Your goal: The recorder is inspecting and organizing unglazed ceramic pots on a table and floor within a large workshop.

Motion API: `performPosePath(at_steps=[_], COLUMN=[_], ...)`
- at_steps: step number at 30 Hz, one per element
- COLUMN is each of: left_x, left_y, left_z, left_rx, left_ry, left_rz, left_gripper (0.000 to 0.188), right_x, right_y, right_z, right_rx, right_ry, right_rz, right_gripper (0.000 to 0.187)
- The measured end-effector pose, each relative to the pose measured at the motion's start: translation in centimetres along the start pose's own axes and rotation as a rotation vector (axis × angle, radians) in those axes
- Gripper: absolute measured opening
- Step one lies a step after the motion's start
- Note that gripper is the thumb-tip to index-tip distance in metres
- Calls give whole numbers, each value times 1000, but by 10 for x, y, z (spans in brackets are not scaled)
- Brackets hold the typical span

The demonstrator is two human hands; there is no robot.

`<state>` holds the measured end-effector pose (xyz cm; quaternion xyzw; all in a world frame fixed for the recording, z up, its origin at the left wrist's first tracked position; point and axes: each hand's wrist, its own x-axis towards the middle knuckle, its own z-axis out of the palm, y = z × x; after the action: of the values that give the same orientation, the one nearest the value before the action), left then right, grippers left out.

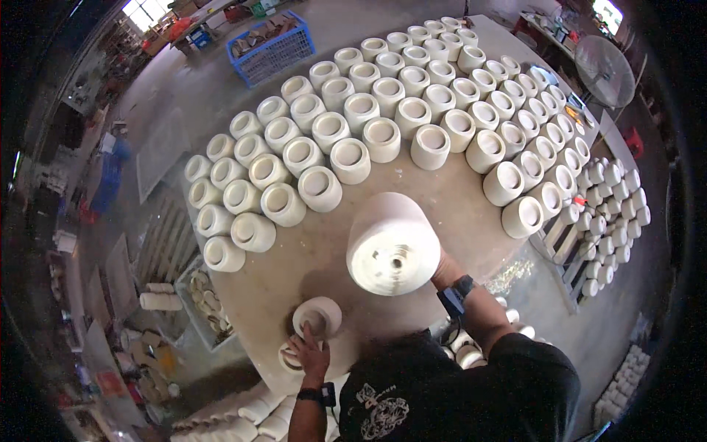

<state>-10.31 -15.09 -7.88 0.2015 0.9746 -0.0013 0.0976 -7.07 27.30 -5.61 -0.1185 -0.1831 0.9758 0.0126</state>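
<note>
Table: broad brown tabletop [309,250] ahead of you; matte white squat cylinders with recessed round tops [350,160] in rows.
Crate: blue latticed plastic crate [280,63] beyond, brown pieces inside.
Tray: pale shallow tray [196,329] at left, off-white scraps in it.
Shirt: your black shirt [464,390], white graphic, small lettering.
Raised piece: matte white tapered cylinder [394,243] above the table; ringed end, dark central hole.
Right hand [443,267]: grips its right side, fingertips hidden.
Left hand [313,357]: fingers on a small white hollow-topped cylinder [317,307]; can't tell if gripping.
</note>
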Motion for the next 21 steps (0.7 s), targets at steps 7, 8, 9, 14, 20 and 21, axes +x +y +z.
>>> performPosePath(at_steps=[7, 8, 9, 14, 20, 21], left_x=[2, 3, 3, -3, -5, -8], left_y=[3, 4, 5, -2, 3, 6], left_z=[-9, -11, -12, -12, -3, -1], left_rx=[-53, -86, -119, -164, -295, -333], left_ry=[-35, -52, -69, -131, 56, 197], left_rz=[-48, -66, -82, -106, -81, -20], left_gripper=[92, 92, 92, 92, 85, 82], right_x=[-3, -4, -5, -9, -11, -12], right_y=[0, 1, 1, -2, 1, 7], right_z=[38, 40, 43, 60, 46, 43], right_rx=[45, 59, 64, 73, -525, -511], right_ry=[35, 41, 44, -1, 90, 86], right_rz=[-6, -7, -11, 61, 106, 134], right_gripper=[73, 73, 74, 75, 53, 53])
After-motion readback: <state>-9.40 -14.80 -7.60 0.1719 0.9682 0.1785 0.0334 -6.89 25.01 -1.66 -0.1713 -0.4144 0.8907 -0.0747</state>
